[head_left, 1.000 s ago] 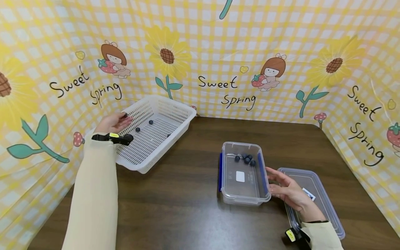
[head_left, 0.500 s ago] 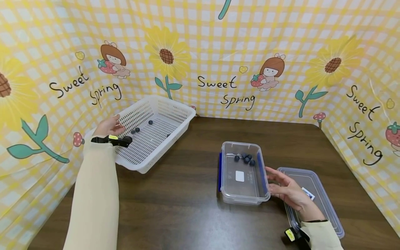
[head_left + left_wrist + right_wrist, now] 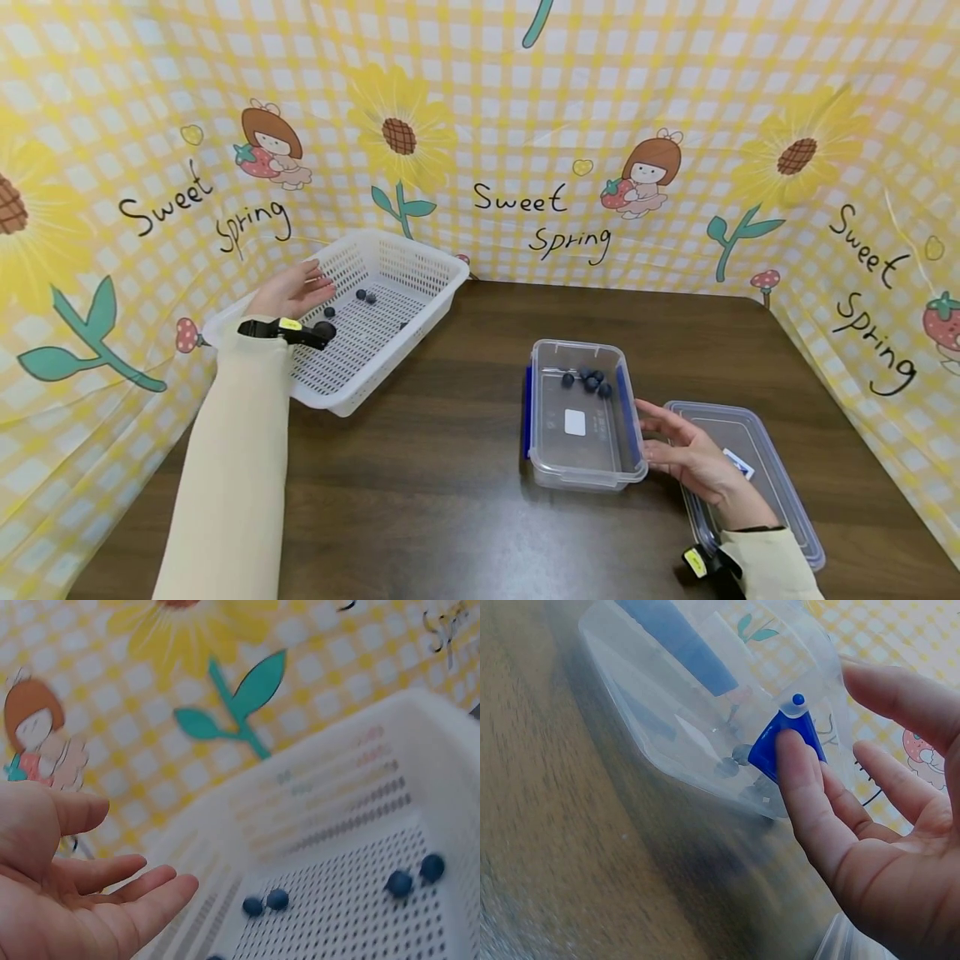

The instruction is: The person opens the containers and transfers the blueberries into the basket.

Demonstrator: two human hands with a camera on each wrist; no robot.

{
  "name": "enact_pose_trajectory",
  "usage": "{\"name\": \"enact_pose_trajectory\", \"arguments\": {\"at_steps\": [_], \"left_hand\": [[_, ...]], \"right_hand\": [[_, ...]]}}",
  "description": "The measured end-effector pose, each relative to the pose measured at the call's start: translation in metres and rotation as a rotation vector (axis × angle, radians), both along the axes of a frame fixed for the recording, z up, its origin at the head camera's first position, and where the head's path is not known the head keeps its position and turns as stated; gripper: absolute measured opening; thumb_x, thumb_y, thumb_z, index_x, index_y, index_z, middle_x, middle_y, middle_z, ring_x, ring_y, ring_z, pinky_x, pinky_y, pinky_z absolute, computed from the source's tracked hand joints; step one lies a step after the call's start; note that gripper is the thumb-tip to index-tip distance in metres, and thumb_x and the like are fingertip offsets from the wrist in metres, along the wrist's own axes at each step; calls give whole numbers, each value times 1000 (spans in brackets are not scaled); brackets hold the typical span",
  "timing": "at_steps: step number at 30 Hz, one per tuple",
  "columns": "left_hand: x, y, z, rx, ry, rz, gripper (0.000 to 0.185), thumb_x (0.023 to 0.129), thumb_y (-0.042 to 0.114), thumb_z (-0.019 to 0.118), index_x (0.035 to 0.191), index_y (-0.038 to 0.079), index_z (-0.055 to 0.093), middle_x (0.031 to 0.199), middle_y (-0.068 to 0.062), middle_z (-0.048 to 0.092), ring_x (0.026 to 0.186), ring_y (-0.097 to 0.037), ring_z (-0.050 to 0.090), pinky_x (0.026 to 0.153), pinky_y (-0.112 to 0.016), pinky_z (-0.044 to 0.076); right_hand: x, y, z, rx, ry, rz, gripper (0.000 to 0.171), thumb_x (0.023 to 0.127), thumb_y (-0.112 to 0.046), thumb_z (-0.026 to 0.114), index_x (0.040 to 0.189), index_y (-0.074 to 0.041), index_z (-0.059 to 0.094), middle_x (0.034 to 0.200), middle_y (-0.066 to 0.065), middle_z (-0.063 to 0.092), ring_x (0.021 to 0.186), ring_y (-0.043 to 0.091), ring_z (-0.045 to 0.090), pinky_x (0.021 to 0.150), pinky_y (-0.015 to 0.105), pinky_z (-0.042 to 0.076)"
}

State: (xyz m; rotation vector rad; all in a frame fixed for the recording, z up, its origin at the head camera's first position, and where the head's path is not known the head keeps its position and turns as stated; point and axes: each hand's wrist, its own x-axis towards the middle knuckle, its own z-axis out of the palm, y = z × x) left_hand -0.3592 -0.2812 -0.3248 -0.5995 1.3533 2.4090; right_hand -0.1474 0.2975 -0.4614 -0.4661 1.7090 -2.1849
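Note:
My left hand [image 3: 291, 290] hovers over the left rim of a white perforated plastic basket [image 3: 401, 354]. Its fingers are loosely extended and hold nothing, as the left wrist view shows. Several blueberries [image 3: 329, 312] lie scattered on the basket floor, with one pair [image 3: 277, 900] close beyond the fingertips in that view. My right hand [image 3: 693, 458] rests against the right side of a clear plastic food container [image 3: 555, 458]. One digit touches the container's blue clip [image 3: 769, 750] in the right wrist view. Inside the container, a small cluster of blueberries [image 3: 591, 384] sits toward the far end.
The container's clear lid [image 3: 780, 500] lies on the dark wooden table [image 3: 420, 500], partly under the right hand and forearm. A yellow checked cloth [image 3: 517, 125] with printed flowers hangs behind and along both sides. The basket stands close to it at the back left.
A blueberry has left my left hand and rolled across the basket floor toward the back. That hand, now without it, dipped back and then shifted right. My right hand stays at the container.

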Motion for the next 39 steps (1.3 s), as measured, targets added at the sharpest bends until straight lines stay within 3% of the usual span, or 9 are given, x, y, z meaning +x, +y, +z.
{"name": "enact_pose_trajectory", "arguments": {"at_steps": [6, 9, 17, 22, 27, 39], "left_hand": [[-5, 37, 9, -43, 104, -95, 62, 107, 19, 42, 160, 14, 10, 164, -9, 14, 148, -21, 22, 113, -27, 34], [-5, 57, 13, -53, 146, -145, 59, 107, 15, 40, 160, 9, 12, 164, -13, 13, 149, -25, 22, 115, -30, 33], [-4, 101, 10, -109, 173, -242, 51, 108, 10, 36, 157, 1, 22, 161, -20, 21, 145, -29, 30, 115, -34, 35], [4, 140, 8, -176, 234, -396, 50, 109, 10, 34, 156, -2, 20, 159, -24, 23, 145, -34, 30, 117, -38, 32], [16, 186, 4, -205, 264, -502, 46, 108, 9, 39, 151, -6, 32, 152, -28, 37, 138, -39, 40, 114, -43, 37], [38, 260, -22, -247, 243, -712, 40, 105, 1, 45, 142, -13, 41, 140, -32, 49, 132, -42, 47, 109, -44, 44]], "right_hand": [[0, -1, -1, -6, -2, -2, 60, 94, 12, 55, 142, -23, 55, 122, 9, 52, 100, 19, 68, 85, 31, 59], [0, -2, -1, 2, -3, -4, 59, 94, 12, 56, 142, -23, 55, 122, 9, 52, 100, 19, 68, 85, 31, 59], [-1, -3, -1, 14, -9, -5, 58, 95, 11, 56, 142, -23, 54, 122, 9, 52, 99, 18, 68, 85, 31, 59], [-1, -2, -1, 15, -10, -13, 58, 95, 11, 55, 141, -24, 55, 122, 8, 52, 99, 18, 68, 84, 31, 59], [1, 0, 0, 15, -6, -16, 59, 95, 11, 55, 141, -25, 56, 122, 8, 52, 99, 18, 68, 85, 30, 59], [1, 0, 1, 18, 2, -11, 58, 95, 11, 55, 141, -25, 56, 121, 7, 52, 99, 17, 67, 85, 30, 59]]}}
